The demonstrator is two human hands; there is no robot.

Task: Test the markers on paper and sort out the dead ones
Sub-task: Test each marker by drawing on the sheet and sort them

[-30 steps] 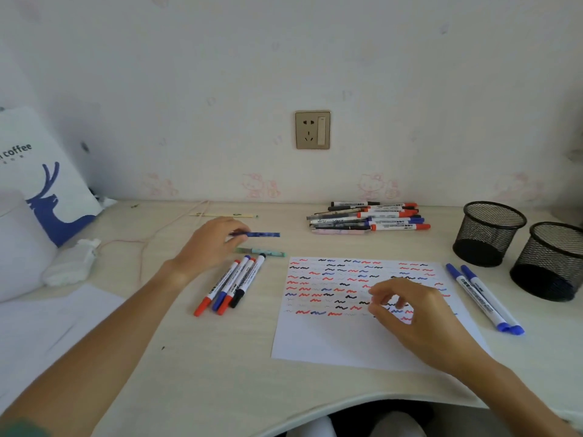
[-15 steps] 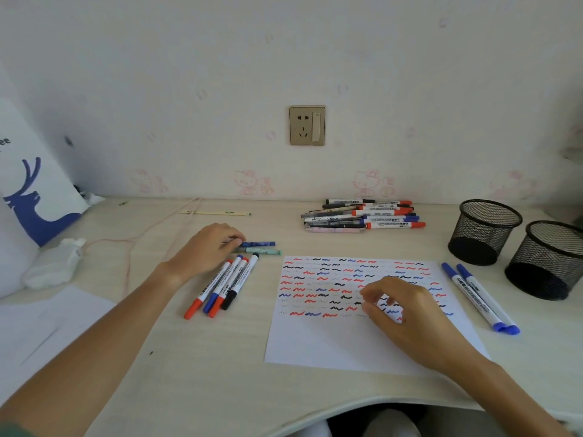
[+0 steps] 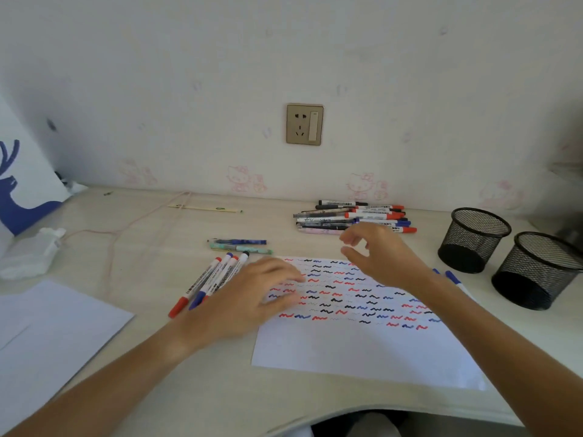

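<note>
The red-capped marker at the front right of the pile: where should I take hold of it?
Pinch the red-capped marker near its cap end, coming from above and the front. It lies flat along the near edge of the pile, cap sticking out right, free of its neighbours. The right hand hovers open over it.

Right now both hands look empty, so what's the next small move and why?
Probably reach the right hand a little farther and pick one marker from the pile near the wall. That hand hovers open just in front of the pile, holding nothing, and the left hand rests flat on the test sheet, steadying it for another squiggle.
</note>
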